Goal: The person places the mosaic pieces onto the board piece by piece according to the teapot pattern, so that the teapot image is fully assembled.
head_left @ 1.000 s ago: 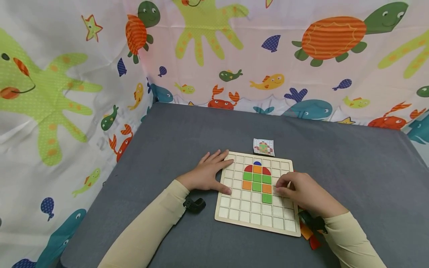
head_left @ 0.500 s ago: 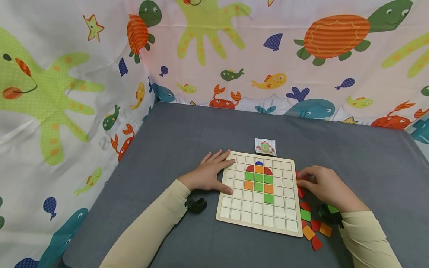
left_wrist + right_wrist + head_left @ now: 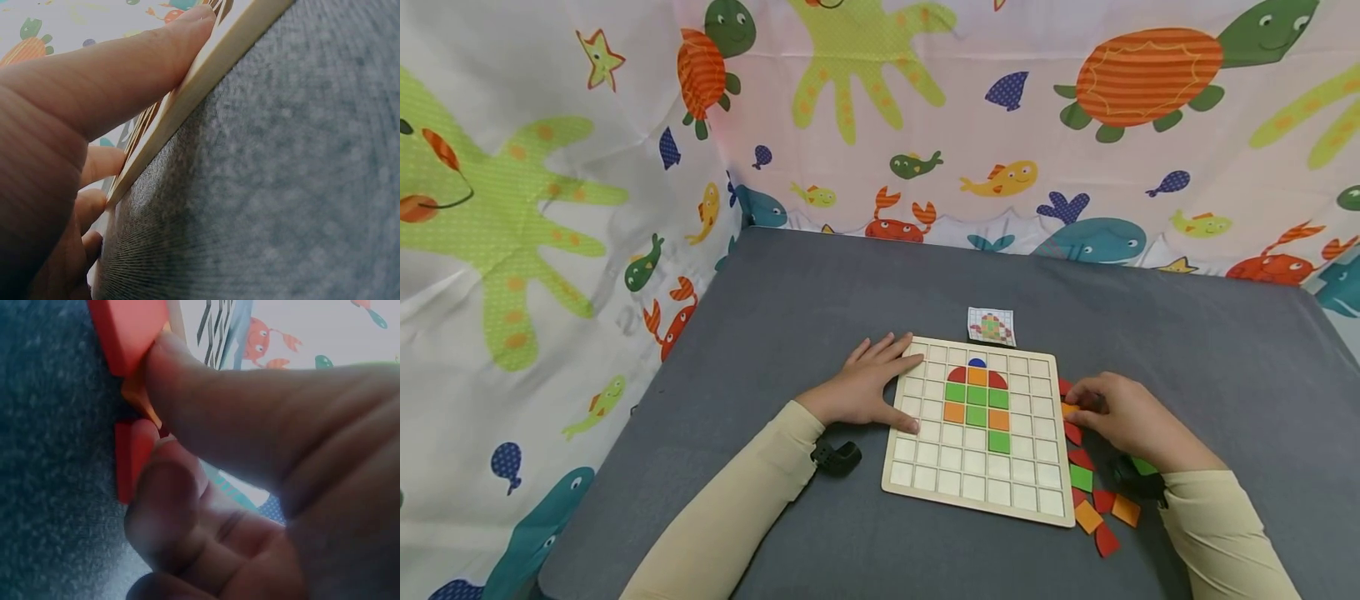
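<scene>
A wooden grid board [image 3: 973, 483] lies on the grey cloth, with a blue half-round piece [image 3: 977, 363], red quarter-round pieces, and orange and green square tiles [image 3: 977, 395] set in its cells. My left hand [image 3: 865, 383] rests spread at the board's left edge, thumb and fingertips on the frame [image 3: 181, 103]. Just off the right edge, my right hand [image 3: 1123, 417] pinches an orange tile [image 3: 1070, 410] between thumb and fingers. In the right wrist view, that orange tile [image 3: 139, 395] sits between red pieces [image 3: 128, 331], partly covered by the thumb.
Loose red, green and orange pieces [image 3: 1088, 517] lie along the board's right side, some beneath the right wrist. A small printed card [image 3: 991, 326] with a coloured grid picture stands behind the board. A cartoon sea-animal curtain [image 3: 850, 183] hangs behind and to the left.
My right hand has moved right, off the board to the loose pieces, and has taken hold of an orange tile. The left hand stays on the board's edge.
</scene>
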Motion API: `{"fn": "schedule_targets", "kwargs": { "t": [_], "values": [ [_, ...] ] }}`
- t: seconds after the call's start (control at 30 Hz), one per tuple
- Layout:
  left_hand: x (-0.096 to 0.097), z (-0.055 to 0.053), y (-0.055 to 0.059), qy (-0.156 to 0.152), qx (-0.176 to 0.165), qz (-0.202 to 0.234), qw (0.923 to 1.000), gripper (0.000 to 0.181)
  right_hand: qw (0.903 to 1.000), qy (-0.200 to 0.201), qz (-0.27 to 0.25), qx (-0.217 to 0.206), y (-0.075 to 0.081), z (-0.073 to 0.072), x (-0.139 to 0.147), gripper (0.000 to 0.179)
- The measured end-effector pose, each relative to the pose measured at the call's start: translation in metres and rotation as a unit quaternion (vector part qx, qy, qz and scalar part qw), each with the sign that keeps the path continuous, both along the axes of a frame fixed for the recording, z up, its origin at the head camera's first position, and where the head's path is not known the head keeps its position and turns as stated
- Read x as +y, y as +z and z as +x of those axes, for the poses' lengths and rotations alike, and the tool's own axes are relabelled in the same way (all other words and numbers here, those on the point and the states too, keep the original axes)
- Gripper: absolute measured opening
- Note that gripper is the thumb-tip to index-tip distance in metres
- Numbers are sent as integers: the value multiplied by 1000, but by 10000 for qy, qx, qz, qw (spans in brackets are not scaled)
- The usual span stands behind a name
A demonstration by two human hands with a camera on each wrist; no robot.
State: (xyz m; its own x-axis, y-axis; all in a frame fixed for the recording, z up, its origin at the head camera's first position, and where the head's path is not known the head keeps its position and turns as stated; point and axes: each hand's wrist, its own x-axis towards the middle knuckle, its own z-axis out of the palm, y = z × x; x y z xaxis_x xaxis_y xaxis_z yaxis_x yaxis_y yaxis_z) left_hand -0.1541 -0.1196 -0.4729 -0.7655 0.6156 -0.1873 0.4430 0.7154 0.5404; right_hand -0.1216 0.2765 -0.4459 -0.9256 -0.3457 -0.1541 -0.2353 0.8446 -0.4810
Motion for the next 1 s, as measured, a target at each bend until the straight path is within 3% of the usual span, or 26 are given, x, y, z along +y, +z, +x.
{"fn": "schedule_targets", "kwargs": {
  "t": [0.2, 0.53, 0.8, 1.0],
  "values": [
    [-1, 0, 0, 21, -12, 8, 10000, 111, 9997, 111, 71, 198, 0, 1, 0, 16],
    [-1, 0, -1, 6, 2, 12, 10000, 111, 9995, -265, -61, -148, 20, 9, -8, 16],
    [-2, 1, -2, 38, -16, -69, 10000, 111, 9998, 109, -135, 138, 32, 21, -38, 11],
    [0, 1, 0, 14, 4, -50, 10000, 111, 9973, 502, -401, 358, 28, 27, -66, 8]
  ]
}}
